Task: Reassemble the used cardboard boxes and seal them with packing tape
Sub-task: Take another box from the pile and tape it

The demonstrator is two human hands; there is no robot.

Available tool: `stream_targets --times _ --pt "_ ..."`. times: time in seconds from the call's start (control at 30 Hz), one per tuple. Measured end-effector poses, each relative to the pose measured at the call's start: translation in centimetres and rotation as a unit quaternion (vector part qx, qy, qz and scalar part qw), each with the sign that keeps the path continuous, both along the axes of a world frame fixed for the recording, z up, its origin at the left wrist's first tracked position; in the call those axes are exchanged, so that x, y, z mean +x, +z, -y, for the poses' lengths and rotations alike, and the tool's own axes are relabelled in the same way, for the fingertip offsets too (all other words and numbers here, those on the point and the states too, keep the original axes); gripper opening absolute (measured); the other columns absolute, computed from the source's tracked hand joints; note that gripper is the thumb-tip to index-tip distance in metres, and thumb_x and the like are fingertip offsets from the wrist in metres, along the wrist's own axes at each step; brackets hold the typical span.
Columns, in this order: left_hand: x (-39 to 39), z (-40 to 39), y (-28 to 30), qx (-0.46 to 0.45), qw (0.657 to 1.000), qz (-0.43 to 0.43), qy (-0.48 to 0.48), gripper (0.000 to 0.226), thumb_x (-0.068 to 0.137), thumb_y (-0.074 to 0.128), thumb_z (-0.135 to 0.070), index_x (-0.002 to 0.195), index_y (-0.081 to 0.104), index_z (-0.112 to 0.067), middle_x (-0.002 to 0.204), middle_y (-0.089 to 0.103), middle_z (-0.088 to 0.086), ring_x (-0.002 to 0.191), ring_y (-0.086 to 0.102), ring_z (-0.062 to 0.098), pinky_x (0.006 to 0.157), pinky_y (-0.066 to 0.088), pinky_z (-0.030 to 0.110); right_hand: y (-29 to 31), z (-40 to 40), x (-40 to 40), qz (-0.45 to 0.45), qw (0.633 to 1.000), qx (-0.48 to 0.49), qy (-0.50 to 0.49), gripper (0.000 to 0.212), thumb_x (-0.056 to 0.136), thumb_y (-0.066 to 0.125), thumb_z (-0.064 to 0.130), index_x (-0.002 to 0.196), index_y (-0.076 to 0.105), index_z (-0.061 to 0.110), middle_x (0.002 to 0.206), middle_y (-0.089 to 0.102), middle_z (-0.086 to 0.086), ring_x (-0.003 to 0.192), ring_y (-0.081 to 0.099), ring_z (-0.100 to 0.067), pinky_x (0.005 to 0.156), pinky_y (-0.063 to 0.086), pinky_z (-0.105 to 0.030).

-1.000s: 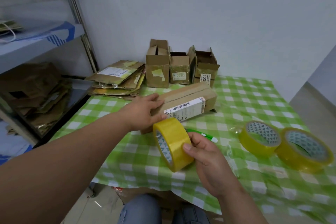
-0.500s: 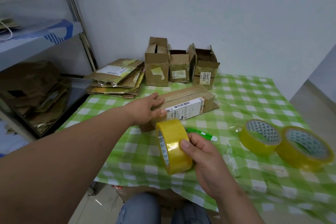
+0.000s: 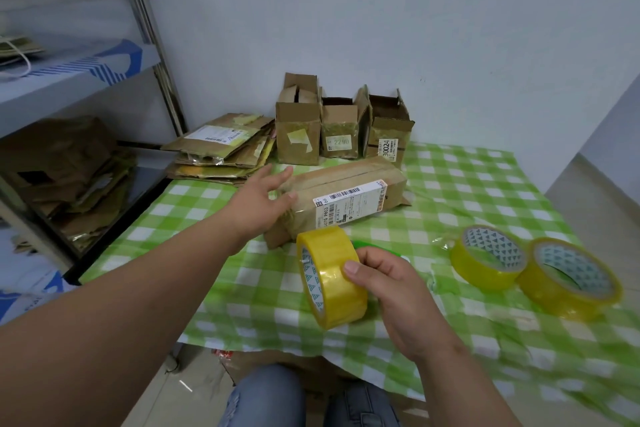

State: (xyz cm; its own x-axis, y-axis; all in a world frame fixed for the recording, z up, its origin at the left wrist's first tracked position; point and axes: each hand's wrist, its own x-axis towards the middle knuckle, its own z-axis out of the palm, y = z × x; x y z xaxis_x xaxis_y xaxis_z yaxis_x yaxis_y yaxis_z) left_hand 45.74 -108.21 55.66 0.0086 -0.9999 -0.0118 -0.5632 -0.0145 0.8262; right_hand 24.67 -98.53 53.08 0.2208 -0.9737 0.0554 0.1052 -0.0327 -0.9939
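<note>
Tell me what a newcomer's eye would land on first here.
First, the yellow tape roll held on edge in the right hand at the table's near side. Next, the long cardboard box lying mid-table, with the left hand resting open on its left end. Then two more tape rolls lying flat to the right on the green checked cloth.

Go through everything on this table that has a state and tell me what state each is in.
Long box: lying flat, flaps closed.
Three small boxes: upright, tops open.
Cardboard stack: flattened.
Held tape roll: on edge.
Two spare rolls: lying flat.
Left hand: open on box.
Right hand: gripping roll.
</note>
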Motion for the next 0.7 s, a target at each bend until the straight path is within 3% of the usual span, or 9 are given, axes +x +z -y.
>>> stream_targets --times 0.1,0.17,0.23,0.33,0.47,0.53,0.63,0.7 --pt "0.3 -1.5 -0.3 -0.018 0.993 -0.055 0.102 0.036 0.096 0.062 -0.033 0.131 0.061 -0.028 0.134 0.052 0.004 0.115 0.053 0.019 0.087 0.043 0.032 -0.1 -0.1 -0.1 -0.002 1.000 -0.003 0.001 0.069 0.068 0.071 0.047 0.087 0.051 -0.016 0.076 0.051 -0.014 0.074 0.044 -0.022 0.071 0.035 -0.038" --pt "0.2 -2.8 -0.6 0.000 0.985 -0.109 0.132 0.020 0.095 0.062 -0.034 0.112 0.067 -0.024 0.107 0.061 0.002 0.095 0.058 0.018 0.074 0.044 0.030 -0.4 -0.1 -0.4 -0.003 1.000 -0.002 0.006 0.061 0.066 0.072 0.045 0.085 0.058 -0.011 0.076 0.056 -0.013 0.073 0.049 -0.021 0.070 0.040 -0.035" --pt "0.0 -4.0 -1.0 0.036 0.980 -0.153 0.123 0.017 0.094 0.062 -0.038 0.100 0.066 -0.023 0.094 0.064 0.001 0.085 0.059 0.018 0.074 0.047 0.032 -0.4 0.0 -0.6 0.000 1.000 0.002 0.009 0.046 0.064 0.072 0.043 0.080 0.067 0.000 0.075 0.063 -0.007 0.072 0.057 -0.016 0.067 0.046 -0.025" --pt "-0.9 -5.6 -1.3 0.100 0.973 -0.192 0.074 0.037 0.089 0.062 -0.052 0.105 0.061 -0.018 0.094 0.067 0.001 0.082 0.061 0.018 0.077 0.049 0.035 -0.2 0.1 -0.8 -0.007 1.000 0.007 0.014 0.032 0.064 0.072 0.042 0.078 0.073 0.013 0.076 0.068 -0.003 0.073 0.061 -0.012 0.070 0.049 -0.023" --pt "-1.7 -6.9 -1.4 0.138 0.958 -0.240 0.070 0.045 0.083 0.066 -0.056 0.106 0.060 -0.019 0.105 0.067 0.002 0.092 0.065 0.020 0.079 0.051 0.036 -0.2 0.7 -1.6 -0.036 0.999 0.022 -0.031 0.029 0.074 0.071 0.038 0.082 0.073 0.010 0.084 0.072 -0.007 0.082 0.064 -0.020 0.083 0.050 -0.036" --pt "-1.8 -7.2 -1.3 0.141 0.953 -0.257 0.081 0.048 0.078 0.070 -0.056 0.105 0.062 -0.018 0.108 0.067 0.003 0.097 0.065 0.020 0.081 0.052 0.037 -0.2 1.2 -1.8 -0.124 0.988 0.028 -0.091 0.015 0.088 0.068 0.029 0.080 0.072 0.016 0.082 0.072 -0.003 0.083 0.066 -0.022 0.082 0.050 -0.033" --pt "-2.0 -7.8 -0.9 0.153 0.951 -0.260 0.071 0.066 0.060 0.069 -0.065 0.106 0.067 -0.016 0.109 0.067 0.001 0.101 0.063 0.019 0.084 0.052 0.037 -0.9 2.7 -1.9 -0.308 0.933 -0.017 -0.184 0.014 0.094 0.061 0.021 0.082 0.067 0.025 0.087 0.067 0.002 0.085 0.063 -0.020 0.071 0.047 -0.020" --pt "-2.2 -8.2 -0.7 0.157 0.950 -0.261 0.063 0.074 0.051 0.067 -0.069 0.104 0.070 -0.017 0.109 0.067 0.000 0.103 0.062 0.019 0.087 0.052 0.038 -1.5 3.7 -1.8 -0.441 0.873 -0.062 -0.200 0.014 0.096 0.057 0.025 0.103 0.069 0.028 0.107 0.063 0.004 0.104 0.059 -0.018 0.089 0.046 -0.032"
